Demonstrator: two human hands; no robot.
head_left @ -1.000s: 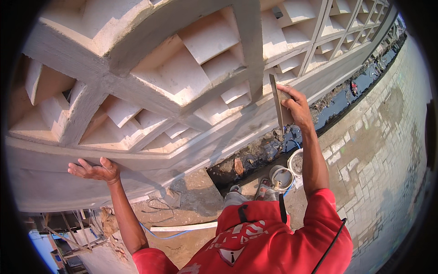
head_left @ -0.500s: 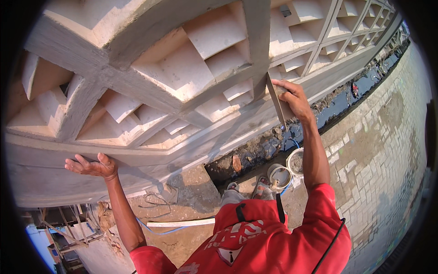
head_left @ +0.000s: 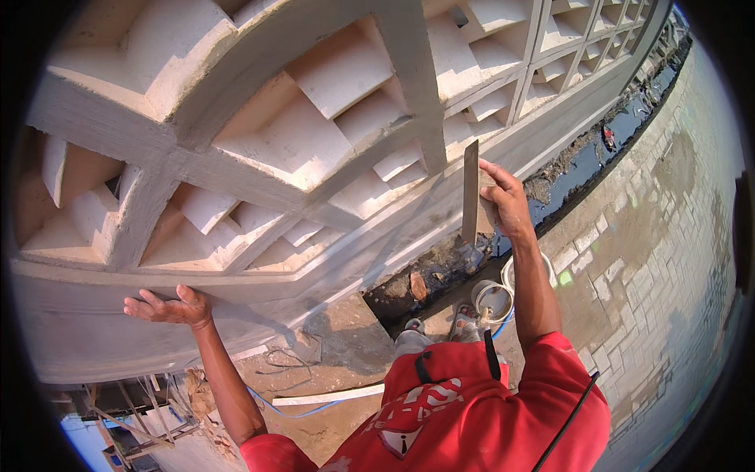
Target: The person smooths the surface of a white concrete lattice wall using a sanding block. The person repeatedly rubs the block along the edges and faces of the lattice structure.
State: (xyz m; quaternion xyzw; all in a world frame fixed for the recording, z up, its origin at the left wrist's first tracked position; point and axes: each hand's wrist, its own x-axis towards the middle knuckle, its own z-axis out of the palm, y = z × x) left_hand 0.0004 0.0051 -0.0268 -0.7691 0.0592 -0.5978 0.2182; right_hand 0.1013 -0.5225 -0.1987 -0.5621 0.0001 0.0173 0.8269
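Note:
My left hand (head_left: 169, 307) is held palm up with its fingers apart and nothing in it. It is beside the smooth grey lower band of the wall (head_left: 71, 315), under the lattice openings; whether it touches the wall I cannot tell. Farther right, my right hand (head_left: 507, 200) grips a thin, flat, brown-grey board (head_left: 470, 193), held nearly upright and seen almost edge-on. My fingers cover part of it. Behind the board stands the lattice wall (head_left: 307, 185), with grey plastered ribs around pale, angled blocks.
By my feet stand a bucket (head_left: 494, 299) and a second white bucket (head_left: 550, 271), next to a muddy ditch (head_left: 562, 193) with dark water along the wall. Pavers (head_left: 629, 315) cover the right side. A pale strip (head_left: 330, 395) and a blue hose (head_left: 303, 411) lie on the ground.
The board has come away from the lattice rib and turned from a slant to nearly upright. My left hand stays open, and the whole view has shifted slightly.

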